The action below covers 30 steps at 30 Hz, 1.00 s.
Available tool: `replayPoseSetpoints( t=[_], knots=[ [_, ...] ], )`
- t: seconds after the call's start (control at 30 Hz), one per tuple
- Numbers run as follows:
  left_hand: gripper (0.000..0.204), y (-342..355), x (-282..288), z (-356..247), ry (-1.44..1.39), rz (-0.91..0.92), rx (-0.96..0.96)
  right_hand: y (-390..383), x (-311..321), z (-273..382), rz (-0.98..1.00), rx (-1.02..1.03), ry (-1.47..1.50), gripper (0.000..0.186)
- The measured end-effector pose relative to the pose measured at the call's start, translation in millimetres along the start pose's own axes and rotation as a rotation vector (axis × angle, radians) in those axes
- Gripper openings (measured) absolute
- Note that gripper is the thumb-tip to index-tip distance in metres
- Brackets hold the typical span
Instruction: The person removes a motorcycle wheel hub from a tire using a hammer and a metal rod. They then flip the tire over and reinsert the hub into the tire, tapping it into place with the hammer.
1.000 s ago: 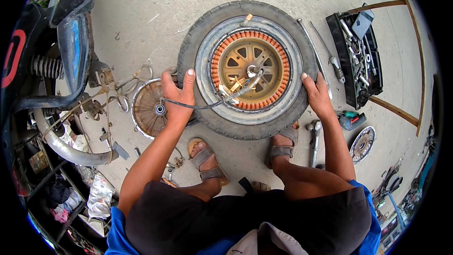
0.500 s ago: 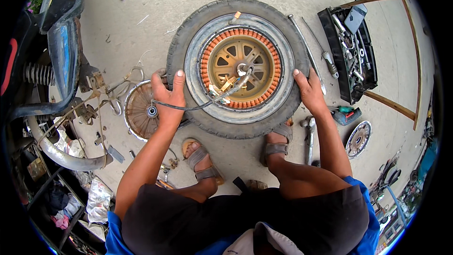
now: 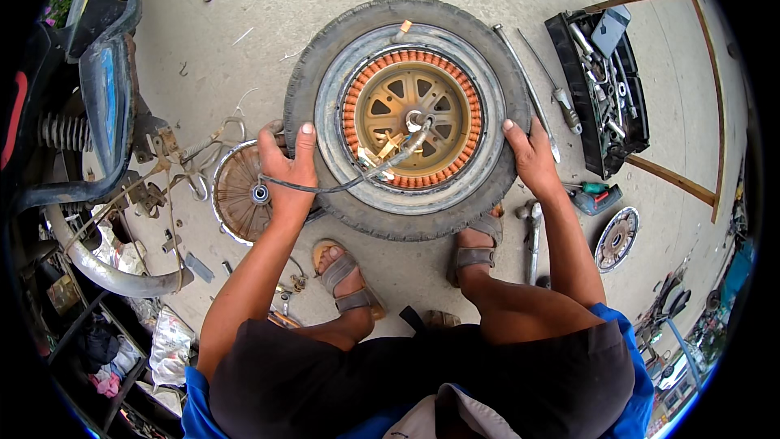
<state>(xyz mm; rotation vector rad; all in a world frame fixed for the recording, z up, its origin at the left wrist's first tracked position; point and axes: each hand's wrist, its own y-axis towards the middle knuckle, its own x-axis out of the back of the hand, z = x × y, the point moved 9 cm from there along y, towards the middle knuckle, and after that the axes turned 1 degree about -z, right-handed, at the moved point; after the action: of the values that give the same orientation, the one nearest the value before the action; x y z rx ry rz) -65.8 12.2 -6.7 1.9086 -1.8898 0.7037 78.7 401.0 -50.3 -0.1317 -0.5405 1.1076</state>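
A hub-motor wheel with a black tyre [image 3: 325, 187] lies in front of me, its open side up. Inside the rim a ring of copper windings [image 3: 353, 97] surrounds a gold-brown stator plate [image 3: 390, 106]. From the axle at its middle a dark cable [image 3: 349, 183] runs across the tyre to my left wrist. My left hand [image 3: 288, 158] grips the tyre's left side, thumb on top, fingers partly hidden beneath. On the opposite side my right hand [image 3: 532, 154] holds the tyre the same way. A round motor cover [image 3: 236, 191] with a bearing sits beside my left hand.
At the right stands a black toolbox [image 3: 597, 158] of sockets and spanners, a phone [image 3: 611, 30] on it. A long metal bar [image 3: 528, 85], a screwdriver [image 3: 565, 106], a hammer [image 3: 533, 236] and a round plate [image 3: 617, 240] lie nearby. A motorbike frame [image 3: 110, 106] stands left.
The wheel and both hands look almost still, with only a very slight shift to the left that the surroundings largely share. Both hands keep their grip on the tyre.
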Motion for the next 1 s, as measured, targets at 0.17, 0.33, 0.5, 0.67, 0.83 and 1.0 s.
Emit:
replayPoseSetpoints(
  t=[0.17, 0.33, 0.5, 0.67, 0.83, 1.0],
  knots=[
    [0.044, -2, 1, -6, 0.028, -0.009, -0.016, 0, -1, -4, 0.004, -0.021, 0.014, 0.059],
    [0.043, -2, 1, -4, 0.011, -0.01, -0.004, 1, 0, -9, 0.004, -0.027, -0.005, 0.062],
    [0.044, -3, 1, -7, -0.002, -0.017, -0.003, 2, 1, -11, -0.003, -0.024, -0.011, 0.066],
    [0.045, -3, 2, -7, 0.07, -0.017, -0.009, 1, 0, -10, 0.007, -0.017, 0.0, 0.067],
    [0.046, -4, 1, -10, 0.076, -0.012, -0.033, 0, 3, -4, -0.009, -0.003, -0.049, 0.064],
    [0.045, -4, 4, -8, 0.107, -0.01, -0.05, 2, 1, -4, -0.001, -0.015, -0.044, 0.066]
  ],
)
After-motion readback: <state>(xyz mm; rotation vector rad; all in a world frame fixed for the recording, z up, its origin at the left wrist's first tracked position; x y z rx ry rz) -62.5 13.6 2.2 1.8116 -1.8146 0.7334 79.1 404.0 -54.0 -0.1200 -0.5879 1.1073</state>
